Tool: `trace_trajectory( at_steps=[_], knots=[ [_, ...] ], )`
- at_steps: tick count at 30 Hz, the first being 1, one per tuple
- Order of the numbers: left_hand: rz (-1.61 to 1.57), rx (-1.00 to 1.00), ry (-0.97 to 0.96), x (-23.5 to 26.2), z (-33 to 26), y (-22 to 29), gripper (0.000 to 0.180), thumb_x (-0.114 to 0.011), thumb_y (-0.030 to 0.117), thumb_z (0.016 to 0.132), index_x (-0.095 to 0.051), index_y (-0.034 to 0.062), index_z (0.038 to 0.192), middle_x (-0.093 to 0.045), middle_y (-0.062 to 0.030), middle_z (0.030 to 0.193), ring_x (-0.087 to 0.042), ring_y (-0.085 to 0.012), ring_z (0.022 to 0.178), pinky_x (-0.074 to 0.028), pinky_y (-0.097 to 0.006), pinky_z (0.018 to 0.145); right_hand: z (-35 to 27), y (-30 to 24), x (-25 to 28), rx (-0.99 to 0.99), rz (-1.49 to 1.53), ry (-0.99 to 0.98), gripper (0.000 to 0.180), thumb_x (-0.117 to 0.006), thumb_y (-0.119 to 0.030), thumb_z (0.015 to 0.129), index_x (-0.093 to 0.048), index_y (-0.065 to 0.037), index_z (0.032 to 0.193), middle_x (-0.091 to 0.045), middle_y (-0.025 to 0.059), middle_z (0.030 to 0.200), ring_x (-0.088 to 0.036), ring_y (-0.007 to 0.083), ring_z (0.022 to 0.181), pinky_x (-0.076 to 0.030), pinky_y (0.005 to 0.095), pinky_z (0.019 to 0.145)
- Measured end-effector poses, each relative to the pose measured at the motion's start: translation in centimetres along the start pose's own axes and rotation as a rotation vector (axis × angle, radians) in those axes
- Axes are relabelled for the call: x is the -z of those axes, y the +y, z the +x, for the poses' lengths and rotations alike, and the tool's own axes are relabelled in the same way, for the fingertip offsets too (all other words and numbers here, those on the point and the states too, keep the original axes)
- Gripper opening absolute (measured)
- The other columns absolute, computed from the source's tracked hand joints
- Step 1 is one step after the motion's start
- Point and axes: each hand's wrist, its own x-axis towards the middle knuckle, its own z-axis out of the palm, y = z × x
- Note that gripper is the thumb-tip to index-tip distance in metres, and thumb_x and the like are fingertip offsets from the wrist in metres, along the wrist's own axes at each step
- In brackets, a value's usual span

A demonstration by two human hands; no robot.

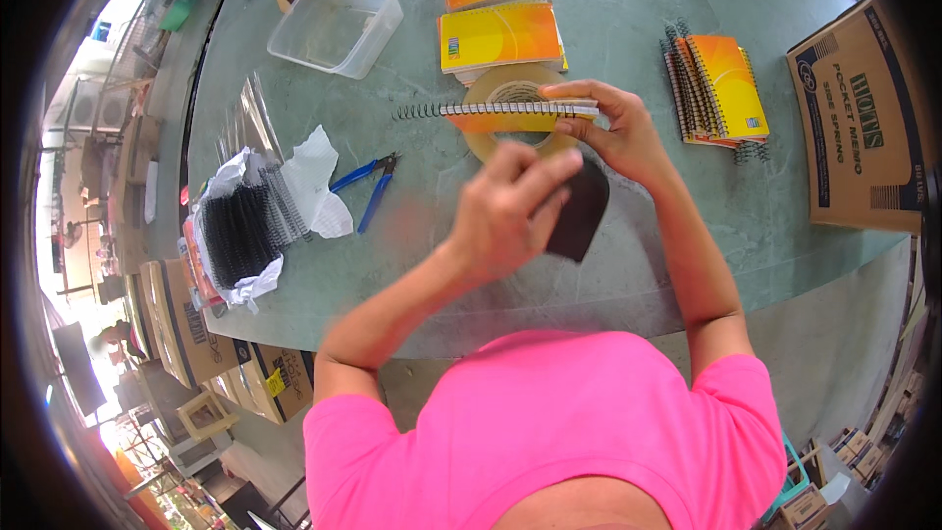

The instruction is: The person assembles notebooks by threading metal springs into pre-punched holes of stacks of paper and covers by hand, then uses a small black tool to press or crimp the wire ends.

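Observation:
My right hand (620, 137) is closed on the right end of a small notepad (520, 110), held edge-on with its bound side facing me. A dark wire spiral (417, 112) runs along that side and sticks out past the notepad's left end. My left hand (510, 201) is below the notepad, fingers bent and smeared by motion. Beside its fingertips is a dark, flat piece (581, 214); whether the hand holds it cannot be told. A wide roll of tape (481, 142) lies behind the notepad.
Stacked yellow-orange notepads (497, 36) stand at the back, coiled ones (721, 88) at right by a carton (859, 123). Left are a clear plastic bin (334, 29), blue-handled cutters (373, 191) and a paper-wrapped bundle of black spirals (240, 236). More cartons (186, 324) stand below left.

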Motion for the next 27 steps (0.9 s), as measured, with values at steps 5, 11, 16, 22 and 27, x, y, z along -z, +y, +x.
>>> trace_trajectory(
  at_steps=[5, 11, 16, 22, 27],
  knots=[
    [0.251, -0.182, 0.181, 0.0, 1.6, -0.9, 0.036, -0.076, 0.009, 0.066, -0.065, 0.0124, 0.100, -0.057, -0.0103, 0.092, -0.057, -0.0256, 0.083, -0.043, -0.036, 0.080, -0.2, -1.9, 1.3, 0.022, -0.447, 0.076, 0.021, -0.068, -0.004, 0.075, -0.069, -0.008, 0.095, -0.065, 0.0047, 0.084, -0.057, 0.0146, 0.068, -0.046, 0.0277, 0.059],
    [0.298, -0.251, -0.016, 2.3, 5.3, -3.8, 0.029, -0.071, 0.012, 0.072, -0.062, 0.0093, 0.099, -0.057, -0.0066, 0.094, -0.056, -0.0229, 0.091, -0.038, -0.037, 0.081, -0.5, -2.1, 0.7, -0.362, 0.208, 0.003, 0.024, -0.057, 0.003, 0.084, -0.059, 0.001, 0.108, -0.064, 0.0053, 0.089, -0.063, 0.0128, 0.074, -0.052, 0.0233, 0.065],
    [0.322, -0.211, 0.056, 2.1, 5.7, -2.5, 0.025, -0.067, 0.011, 0.075, -0.060, 0.0092, 0.099, -0.061, -0.0049, 0.084, -0.058, -0.0225, 0.082, -0.039, -0.035, 0.078, -0.3, -0.2, 0.7, -0.231, 0.451, -0.024, 0.023, -0.053, 0.004, 0.087, -0.056, 0.004, 0.109, -0.061, 0.0097, 0.101, -0.065, 0.0150, 0.078, -0.055, 0.0244, 0.070],
    [0.287, -0.256, 0.009, 2.5, 5.8, -3.9, 0.035, -0.069, 0.014, 0.072, -0.056, 0.0105, 0.105, -0.059, -0.0056, 0.088, -0.057, -0.0245, 0.083, -0.040, -0.035, 0.075, -0.1, -0.7, 0.7, -0.286, 0.417, -0.028, 0.021, -0.053, 0.002, 0.088, -0.058, 0.002, 0.108, -0.064, 0.0090, 0.099, -0.066, 0.0150, 0.082, -0.054, 0.0239, 0.067],
    [0.303, -0.254, 0.048, 1.9, 5.7, -3.4, 0.031, -0.069, 0.013, 0.072, -0.057, 0.0084, 0.101, -0.060, -0.0047, 0.086, -0.057, -0.0234, 0.084, -0.040, -0.035, 0.075, -0.6, -0.7, 0.4, -0.326, 0.392, -0.022, 0.022, -0.053, 0.001, 0.088, -0.060, -0.001, 0.109, -0.065, 0.0070, 0.093, -0.066, 0.0140, 0.079, -0.054, 0.0233, 0.064]
  ],
)
